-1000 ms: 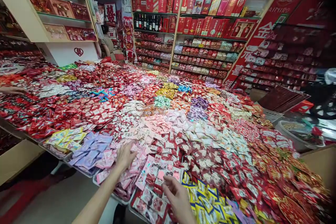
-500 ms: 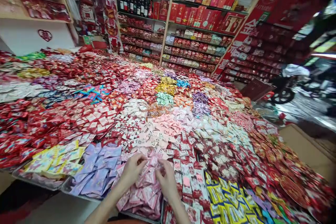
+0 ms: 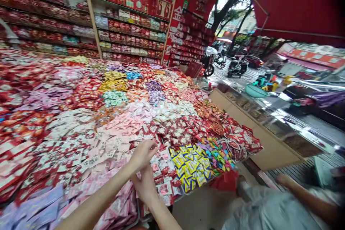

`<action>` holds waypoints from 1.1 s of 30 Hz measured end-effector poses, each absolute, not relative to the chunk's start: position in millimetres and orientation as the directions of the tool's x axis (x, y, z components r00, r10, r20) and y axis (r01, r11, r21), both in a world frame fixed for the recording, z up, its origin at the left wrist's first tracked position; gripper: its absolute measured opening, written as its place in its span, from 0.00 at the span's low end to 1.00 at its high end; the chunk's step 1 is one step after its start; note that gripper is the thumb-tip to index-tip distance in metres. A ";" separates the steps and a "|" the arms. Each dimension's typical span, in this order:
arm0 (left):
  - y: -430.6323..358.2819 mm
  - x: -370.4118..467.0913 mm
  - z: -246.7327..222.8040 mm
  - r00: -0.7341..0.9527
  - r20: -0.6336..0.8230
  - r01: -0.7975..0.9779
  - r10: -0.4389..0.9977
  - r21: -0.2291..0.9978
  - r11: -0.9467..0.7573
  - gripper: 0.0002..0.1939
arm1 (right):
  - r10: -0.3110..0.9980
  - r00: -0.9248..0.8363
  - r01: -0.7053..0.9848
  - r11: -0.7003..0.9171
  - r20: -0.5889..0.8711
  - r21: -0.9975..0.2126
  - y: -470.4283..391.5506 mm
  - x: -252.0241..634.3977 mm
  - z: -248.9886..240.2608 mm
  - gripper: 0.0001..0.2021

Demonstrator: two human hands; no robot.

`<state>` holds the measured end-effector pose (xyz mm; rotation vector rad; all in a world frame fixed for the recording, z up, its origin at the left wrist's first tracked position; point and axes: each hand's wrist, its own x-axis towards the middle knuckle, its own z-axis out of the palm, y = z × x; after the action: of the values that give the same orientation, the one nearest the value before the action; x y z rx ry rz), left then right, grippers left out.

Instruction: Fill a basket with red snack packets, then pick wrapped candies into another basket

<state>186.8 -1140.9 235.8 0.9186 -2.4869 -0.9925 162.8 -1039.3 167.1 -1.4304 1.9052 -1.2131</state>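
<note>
Packets in pink wrappers (image 3: 122, 203) left of right hand (image 3: 145, 183), thumb spread, fingertips hidden; left hand (image 3: 142, 154) curled just beyond, overlapping it (impossible to tell whether gripping anything); red-and-white packets (image 3: 164, 167) just right of both, yellow packets (image 3: 191, 167) farther right.

The curled left hand (image 3: 142, 155) overlaps the right hand (image 3: 146, 187) over heaped candy packets (image 3: 115, 147). From the hands, yellow-and-blue candies (image 3: 191, 166) lie at three o'clock, lilac packets (image 3: 43, 205) between eight and nine, loaded shelving (image 3: 92, 18) at eleven, a scooter (image 3: 237, 67) between one and two, and a grey-clothed person (image 3: 272, 209) between three and four.
</note>
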 end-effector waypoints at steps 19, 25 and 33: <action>-1035.6 -223.8 196.0 -0.846 -0.104 -0.513 -0.523 0.425 0.746 0.18 | -0.610 -0.786 -0.371 0.338 0.099 -0.865 -844.0 -314.6 166.8 0.20; -1027.0 -245.2 177.9 -0.865 -0.130 -0.487 -0.485 0.455 0.745 0.16 | -0.646 -0.761 -0.331 0.316 0.054 -0.889 -837.8 -341.2 166.5 0.20; -1047.3 -235.5 154.5 -0.856 -0.148 -0.458 -0.495 0.661 0.594 0.14 | -0.719 -0.693 -0.308 0.220 0.059 -0.926 -886.0 -339.7 172.6 0.19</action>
<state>-235.5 -1047.3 154.5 0.8249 -2.7592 -1.1220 -339.7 -886.0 172.6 -0.9509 2.1178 -1.4685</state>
